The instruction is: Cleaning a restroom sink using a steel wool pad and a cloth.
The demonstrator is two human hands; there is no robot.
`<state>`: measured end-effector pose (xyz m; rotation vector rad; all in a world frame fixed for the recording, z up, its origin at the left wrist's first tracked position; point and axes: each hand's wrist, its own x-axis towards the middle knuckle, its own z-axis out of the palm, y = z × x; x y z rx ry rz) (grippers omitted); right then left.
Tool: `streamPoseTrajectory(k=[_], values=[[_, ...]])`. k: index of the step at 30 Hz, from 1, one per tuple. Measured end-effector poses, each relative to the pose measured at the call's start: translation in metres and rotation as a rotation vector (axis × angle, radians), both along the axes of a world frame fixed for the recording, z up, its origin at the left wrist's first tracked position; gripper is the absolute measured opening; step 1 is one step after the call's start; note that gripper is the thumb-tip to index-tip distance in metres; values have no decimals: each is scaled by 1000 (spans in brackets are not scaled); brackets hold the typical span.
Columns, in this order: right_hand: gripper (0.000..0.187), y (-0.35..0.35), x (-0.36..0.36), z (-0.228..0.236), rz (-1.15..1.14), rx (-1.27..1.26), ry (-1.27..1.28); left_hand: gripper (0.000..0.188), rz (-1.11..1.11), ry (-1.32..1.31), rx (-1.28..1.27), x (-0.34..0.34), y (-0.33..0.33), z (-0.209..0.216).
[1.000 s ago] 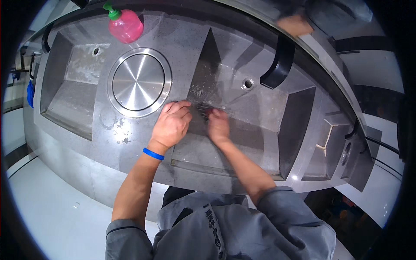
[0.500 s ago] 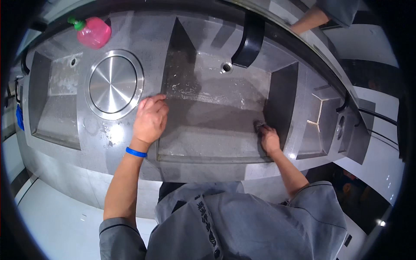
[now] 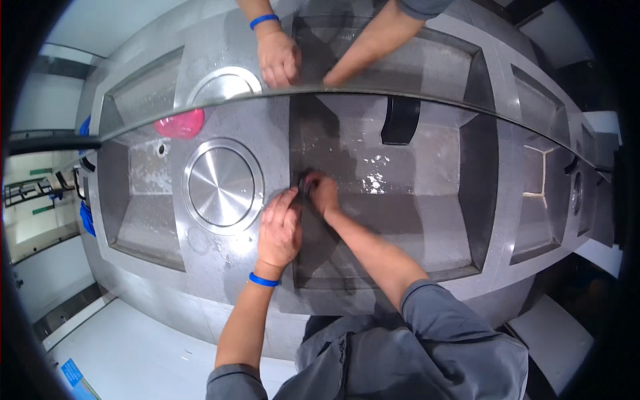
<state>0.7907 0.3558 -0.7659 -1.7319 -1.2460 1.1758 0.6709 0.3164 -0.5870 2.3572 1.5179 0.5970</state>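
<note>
My right hand (image 3: 323,193) reaches into the large grey sink basin (image 3: 427,227), closed on a small dark scourer (image 3: 306,184). It presses against the basin's left wall, and the fingers hide most of the scourer. My left hand (image 3: 280,230), with a blue band at the wrist, rests on the counter beside that basin's left rim. Its fingers are loosely bent, holding nothing, with the tips close to my right hand. Wet, shiny patches show on the basin floor around a black spout (image 3: 401,120).
A round steel lid (image 3: 223,187) is set into the counter left of my left hand. Behind it sits a bottle of pink liquid (image 3: 180,124), partly hidden by the mirror's edge (image 3: 267,98). Smaller basins lie at the left (image 3: 152,223) and right (image 3: 533,230).
My right hand has moved with the scourer from the basin's right side to its left wall. My left hand stays at the left rim. The view has shifted, showing more mirror.
</note>
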Motion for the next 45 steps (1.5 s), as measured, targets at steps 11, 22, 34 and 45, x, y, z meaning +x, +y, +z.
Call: streamPoseTrajectory(k=[11, 22, 34, 45], values=[[22, 110, -9, 55, -203, 469, 58, 28, 6, 34, -5, -1, -2, 5], [23, 171, 11, 95, -180, 383, -14, 41, 16, -7, -10, 5, 2, 5], [26, -32, 25, 46, 543, 145, -290, 55, 10, -13, -9, -1, -4, 1], [34, 59, 132, 21, 416, 340, -877, 46, 80, 19, -46, -7, -6, -2]])
